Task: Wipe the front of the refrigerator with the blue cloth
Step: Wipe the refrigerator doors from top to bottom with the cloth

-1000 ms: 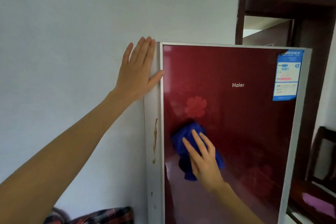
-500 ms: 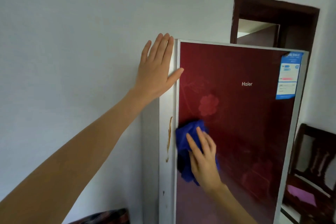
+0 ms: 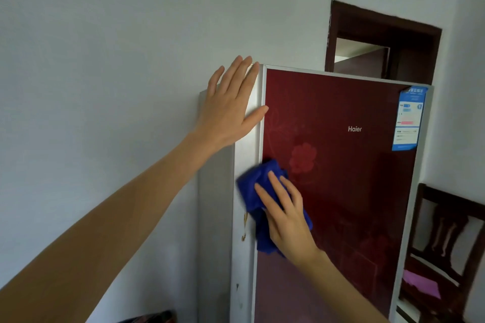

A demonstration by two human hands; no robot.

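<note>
A pale wall point(image 3: 105, 60) fills the left of the scene. Against it stands a tall refrigerator point(image 3: 341, 191) with a glossy dark-red front. A dark wooden doorway point(image 3: 380, 42) shows beyond its top and a wooden chair point(image 3: 451, 231) stands at its right.

The person's left hand point(image 3: 231, 110) lies flat on the refrigerator's white side panel near the top left corner, fingers straight and thumb reaching to the front's edge, apparently bracing. The right hand point(image 3: 286, 217) presses the blue cloth point(image 3: 253, 186) against the red front with fingers extended over it, not curled round it.

The bunched cloth sits under and just left of that hand, at the front's left edge and spilling slightly onto the side panel. It is well below the left hand.

Wiping appears to be under way. The glossy surface shows no clear line between cleaned and uncleaned areas, so how much is done cannot be told. The wide stretch to the right, toward the blue sticker point(image 3: 409, 118), and the lower front probably remain.
</note>
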